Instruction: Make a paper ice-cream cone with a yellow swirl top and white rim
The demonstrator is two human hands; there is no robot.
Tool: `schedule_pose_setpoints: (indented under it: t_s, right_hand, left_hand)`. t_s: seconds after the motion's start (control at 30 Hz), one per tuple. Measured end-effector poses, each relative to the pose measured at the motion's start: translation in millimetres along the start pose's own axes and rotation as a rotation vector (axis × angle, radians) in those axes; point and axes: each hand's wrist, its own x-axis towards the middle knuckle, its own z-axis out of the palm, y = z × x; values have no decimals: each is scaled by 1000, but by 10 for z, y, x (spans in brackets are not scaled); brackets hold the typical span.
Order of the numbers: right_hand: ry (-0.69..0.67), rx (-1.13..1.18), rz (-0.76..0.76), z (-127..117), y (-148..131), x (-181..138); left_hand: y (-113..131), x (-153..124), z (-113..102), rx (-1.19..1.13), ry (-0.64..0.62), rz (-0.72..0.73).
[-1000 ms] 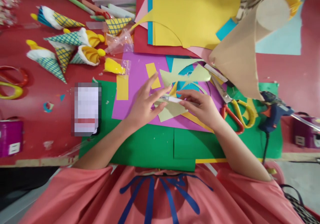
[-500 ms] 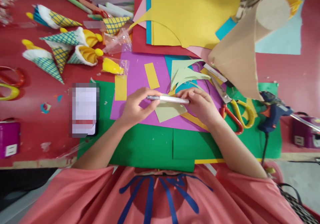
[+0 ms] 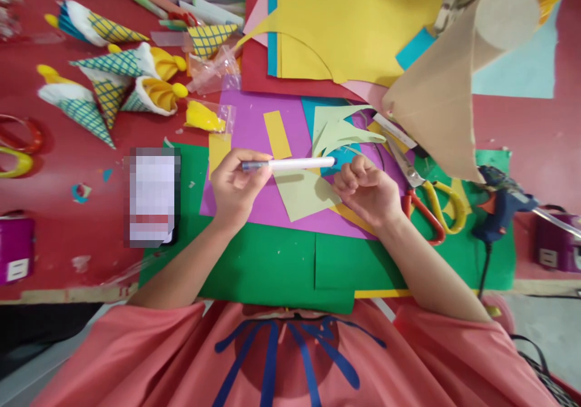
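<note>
My left hand (image 3: 236, 189) is closed on the dark end of a white pen (image 3: 295, 164), which lies level above the purple sheet (image 3: 254, 129). My right hand (image 3: 367, 192) is curled into a loose fist just off the pen's right tip; whether it still touches the pen I cannot tell. A pale green paper piece (image 3: 304, 194) lies flat on the purple sheet under the pen. Pale green cut-outs (image 3: 338, 132) rest just beyond it, over a blue scrap.
Scissors (image 3: 426, 204) with red and yellow handles and a blue glue gun (image 3: 497, 213) lie to the right on the green sheet (image 3: 272, 262). A phone (image 3: 152, 196) lies left. Paper cones (image 3: 113, 80) sit far left; yellow sheets (image 3: 354, 26) and a brown cone (image 3: 436, 104) beyond.
Both hands picked the pen up from the pale green paper. The left hand now holds it alone, lifted higher; the right hand has curled back off its tip.
</note>
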Motion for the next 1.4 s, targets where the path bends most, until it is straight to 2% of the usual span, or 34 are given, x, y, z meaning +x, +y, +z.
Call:
schedule_pose_setpoints:
  t_s: [0.1,0.2,0.27,0.33,0.47,0.57,0.7,0.87,0.93,1.0,1.13,1.17,1.27,1.4]
  right_hand:
    - [59,-31,25,18,-9,-9]
    - [31,-83,86,40,21,-28]
    - [-25,-146,74,49,70,-56]
    - [-44,-258,36,57,129,-92]
    - [-38,-431,-6,83,216,-146]
    - [-66,-462,-25,93,231,-151]
    - [-92,-476,-32,75,216,-142]
    - [-114,-495,-62,67,208,-163]
    - [-116,-491,-71,62,207,-168]
    - [-98,-452,-73,47,194,-156]
    - [12,-279,-51,19,110,-92]
    - [9,-218,-9,20,83,-76]
    - [-61,-19,125,38,17,-45]
    - [-106,116,190,60,-5,-45]
  left_hand:
    - [-26,-43,27,-107,-28,-122]
    - [23,-89,38,-78,-187,-177]
    - [73,-116,41,46,-363,-135]
    - [113,-135,52,228,-539,-20]
    - [146,-151,107,600,-781,213]
    - [167,-140,126,697,-859,204]
    - [204,-94,91,562,-932,87]
    - [205,-67,27,528,-896,83]
    - [173,-51,-10,563,-842,114]
    - [113,-11,-65,611,-698,144]
    - [-74,123,-193,712,-244,151]
    - [-119,152,-215,720,-193,183]
    - [-197,193,-235,778,-178,209]
    - [-153,159,-188,765,-190,237]
